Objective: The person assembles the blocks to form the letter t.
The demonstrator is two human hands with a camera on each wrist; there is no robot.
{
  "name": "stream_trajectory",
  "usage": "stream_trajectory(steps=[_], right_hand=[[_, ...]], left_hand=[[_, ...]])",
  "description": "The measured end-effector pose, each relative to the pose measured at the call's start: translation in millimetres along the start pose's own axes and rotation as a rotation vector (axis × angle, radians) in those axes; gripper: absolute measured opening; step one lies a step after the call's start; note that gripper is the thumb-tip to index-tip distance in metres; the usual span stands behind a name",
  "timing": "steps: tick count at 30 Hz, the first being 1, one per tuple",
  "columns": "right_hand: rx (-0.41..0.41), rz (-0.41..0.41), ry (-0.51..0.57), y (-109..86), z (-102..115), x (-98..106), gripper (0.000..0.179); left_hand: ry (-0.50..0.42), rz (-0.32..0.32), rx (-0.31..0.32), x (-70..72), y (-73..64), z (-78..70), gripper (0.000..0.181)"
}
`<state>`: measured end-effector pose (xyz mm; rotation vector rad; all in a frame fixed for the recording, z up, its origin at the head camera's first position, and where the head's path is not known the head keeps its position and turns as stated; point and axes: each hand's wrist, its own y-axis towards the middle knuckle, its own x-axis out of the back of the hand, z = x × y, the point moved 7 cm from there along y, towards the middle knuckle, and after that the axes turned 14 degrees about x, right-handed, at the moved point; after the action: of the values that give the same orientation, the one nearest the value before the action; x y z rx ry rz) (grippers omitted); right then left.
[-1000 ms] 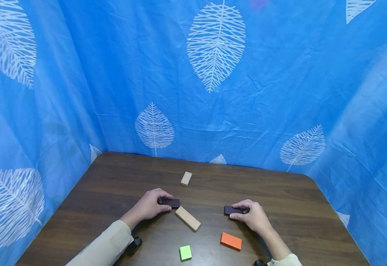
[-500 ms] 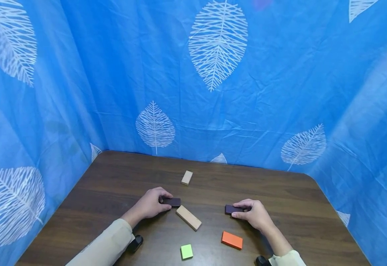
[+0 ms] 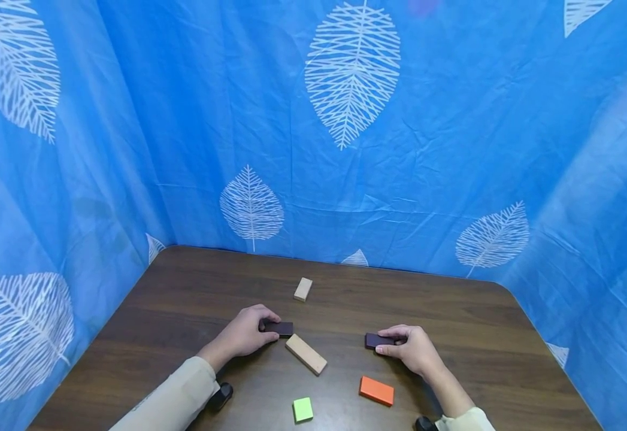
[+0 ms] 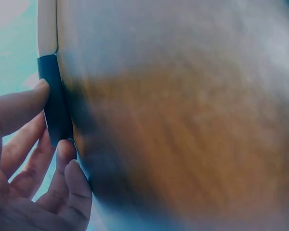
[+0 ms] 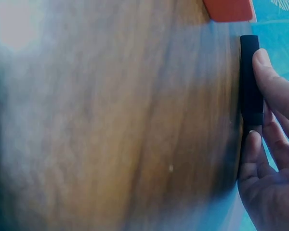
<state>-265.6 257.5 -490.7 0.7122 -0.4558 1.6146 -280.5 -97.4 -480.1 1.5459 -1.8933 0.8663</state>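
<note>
On the left side of the table, my left hand (image 3: 245, 330) pinches a dark rectangular block (image 3: 282, 329) between thumb and fingers. In the left wrist view the thumb presses the near long side of this dark block (image 4: 57, 101). A long tan wooden block (image 3: 306, 354) lies slanted just beyond its free end. My right hand (image 3: 411, 347) holds a second dark block (image 3: 376, 340) by its right end, thumb in front and fingers behind. The right wrist view has that dark block (image 5: 250, 77) low at the tabletop. An orange block (image 3: 376, 391) lies nearer the person.
A small light wooden block (image 3: 303, 290) lies toward the back of the brown wooden table (image 3: 205, 269). Near the front is a lime green block (image 3: 302, 410). A blue curtain (image 3: 426, 149) with white leaf prints surrounds the table's far and side edges.
</note>
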Motion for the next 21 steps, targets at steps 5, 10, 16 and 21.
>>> stream_trajectory(steps=[5, 10, 16, 21], right_hand=[[-0.010, -0.002, 0.006, 0.1, 0, -1, 0.031], [-0.020, 0.002, 0.007, 0.2, 0, -1, 0.032], [-0.022, 0.002, 0.017, 0.0, -1, -1, 0.032], [-0.039, 0.004, 0.018, 0.3, -4, -1, 0.031]], left_hand=[[0.017, -0.018, -0.011, -0.5, 0.7, -2.0, 0.021], [0.019, -0.030, -0.006, 2.8, 2.5, -4.6, 0.020], [0.013, -0.040, -0.011, 10.7, 4.3, -13.4, 0.020], [0.017, -0.035, -0.027, 11.9, 8.4, -20.7, 0.019]])
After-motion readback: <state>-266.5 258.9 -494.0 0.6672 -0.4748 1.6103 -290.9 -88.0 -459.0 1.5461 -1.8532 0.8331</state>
